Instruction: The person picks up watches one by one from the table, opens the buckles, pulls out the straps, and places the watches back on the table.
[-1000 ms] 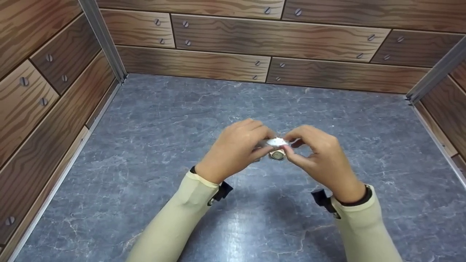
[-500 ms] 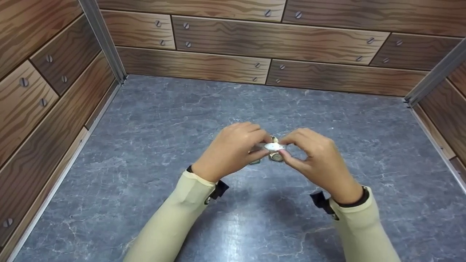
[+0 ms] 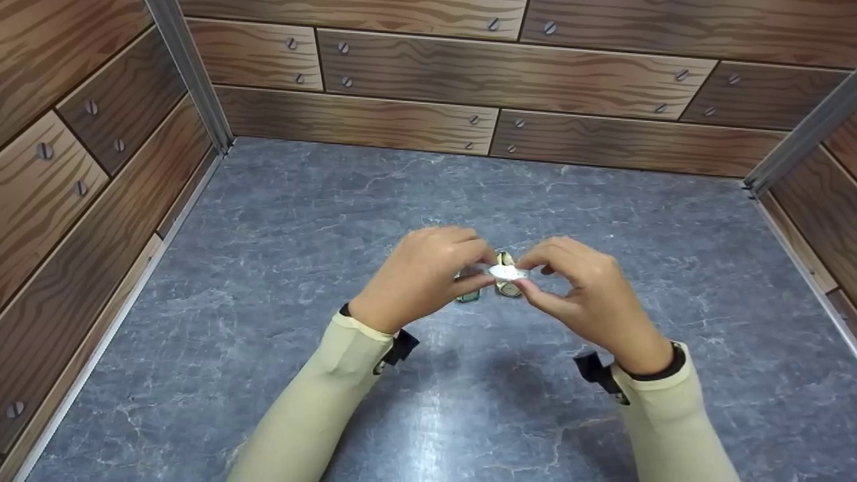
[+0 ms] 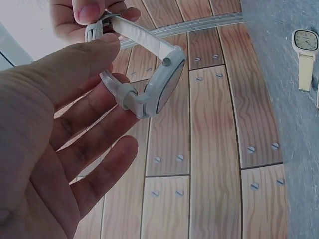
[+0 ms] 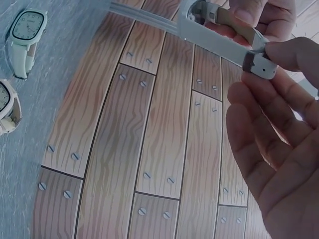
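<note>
A white wristwatch (image 3: pixel 507 272) is held up between both hands above the table. My left hand (image 3: pixel 428 274) pinches its strap between thumb and fingers. Opposite it, my right hand (image 3: pixel 579 284) pinches the strap at the buckle end (image 5: pixel 263 67), where the strap passes through the buckle. In the left wrist view the round watch case (image 4: pixel 167 82) stands edge-on and the strap forms a loop. Below the hands, a cream watch (image 3: pixel 509 289) and a green watch (image 3: pixel 470 296) lie on the table, partly covered by the hands and the held watch in the head view.
The blue-grey marbled table (image 3: pixel 321 214) is enclosed by wood-patterned panels (image 3: pixel 402 67) at the back and both sides. Metal corner posts (image 3: pixel 194 80) stand at the back corners. Each wrist carries a small black camera (image 3: pixel 400 349).
Both hands with the white watch have shifted slightly down and left over the last second. More of the green and cream watches shows beneath them. The grips look the same.
</note>
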Tool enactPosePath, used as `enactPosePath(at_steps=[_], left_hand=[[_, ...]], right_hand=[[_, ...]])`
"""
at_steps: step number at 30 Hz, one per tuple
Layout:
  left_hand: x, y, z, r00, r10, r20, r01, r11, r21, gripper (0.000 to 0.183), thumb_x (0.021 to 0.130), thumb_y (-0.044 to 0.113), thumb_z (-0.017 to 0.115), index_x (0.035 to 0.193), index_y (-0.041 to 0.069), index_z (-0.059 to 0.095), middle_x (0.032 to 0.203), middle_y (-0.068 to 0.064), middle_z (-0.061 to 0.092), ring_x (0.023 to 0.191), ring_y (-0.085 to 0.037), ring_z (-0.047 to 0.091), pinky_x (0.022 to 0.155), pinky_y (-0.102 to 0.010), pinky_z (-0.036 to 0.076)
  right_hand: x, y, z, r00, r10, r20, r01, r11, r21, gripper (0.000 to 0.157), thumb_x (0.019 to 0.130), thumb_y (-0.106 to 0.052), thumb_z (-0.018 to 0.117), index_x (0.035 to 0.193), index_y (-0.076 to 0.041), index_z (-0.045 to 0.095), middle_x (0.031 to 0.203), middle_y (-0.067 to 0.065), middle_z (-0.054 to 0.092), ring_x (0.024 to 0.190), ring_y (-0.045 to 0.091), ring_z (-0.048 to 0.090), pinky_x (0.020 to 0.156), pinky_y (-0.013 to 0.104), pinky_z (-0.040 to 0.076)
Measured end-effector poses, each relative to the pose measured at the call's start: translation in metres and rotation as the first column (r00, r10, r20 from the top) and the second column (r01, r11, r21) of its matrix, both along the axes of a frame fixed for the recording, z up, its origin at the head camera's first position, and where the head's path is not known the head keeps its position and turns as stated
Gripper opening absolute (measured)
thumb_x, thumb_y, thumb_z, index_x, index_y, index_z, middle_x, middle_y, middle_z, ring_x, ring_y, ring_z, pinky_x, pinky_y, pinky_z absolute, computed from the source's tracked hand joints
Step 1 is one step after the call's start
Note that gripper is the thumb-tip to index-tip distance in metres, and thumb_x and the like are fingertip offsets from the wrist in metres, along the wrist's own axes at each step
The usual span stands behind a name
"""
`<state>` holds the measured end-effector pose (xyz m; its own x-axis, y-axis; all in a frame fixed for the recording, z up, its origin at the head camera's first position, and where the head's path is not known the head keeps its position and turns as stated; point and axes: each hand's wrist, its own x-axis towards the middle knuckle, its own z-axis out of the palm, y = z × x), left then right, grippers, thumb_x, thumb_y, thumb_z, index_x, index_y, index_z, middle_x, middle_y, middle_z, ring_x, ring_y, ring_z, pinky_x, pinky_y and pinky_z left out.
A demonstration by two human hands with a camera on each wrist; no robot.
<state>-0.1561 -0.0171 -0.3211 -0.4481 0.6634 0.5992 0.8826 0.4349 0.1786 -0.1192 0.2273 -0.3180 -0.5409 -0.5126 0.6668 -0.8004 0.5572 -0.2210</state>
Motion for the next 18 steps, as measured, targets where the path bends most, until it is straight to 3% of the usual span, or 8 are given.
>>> enactPosePath(at_steps=[10, 18], left_hand=[[-0.0002, -0.0017, 0.0014, 1.0, -0.01, 0.026, 0.01, 1.0, -0.003, 0.014, 0.097, 0.028, 0.074, 0.1, 0.015, 0.076, 0.095, 0.005, 0.073, 0.077, -0.008, 0.065, 0.068, -0.021, 0.053], [0.0, -0.0018, 0.0029, 0.999, -0.029, 0.046, 0.028, 0.999, 0.017, 0.015, 0.096, 0.029, 0.075, 0.1, 0.015, 0.075, 0.095, 0.005, 0.073, 0.081, -0.006, 0.067, 0.072, -0.02, 0.053]], right_hand=[[-0.0018, 0.0026, -0.0002, 0.993, 0.076, 0.09, -0.068, 0.994, -0.086, 0.033, 0.078, 0.013, 0.081, 0.101, -0.008, 0.073, 0.093, 0.003, 0.073, 0.08, 0.015, 0.068, 0.078, 0.016, 0.054], [0.0007, 0.0033, 0.0019, 0.986, 0.093, 0.142, -0.076, 0.99, -0.12, 0.026, 0.082, 0.012, 0.074, 0.1, -0.006, 0.07, 0.095, 0.001, 0.071, 0.081, 0.012, 0.066, 0.075, 0.02, 0.056]])
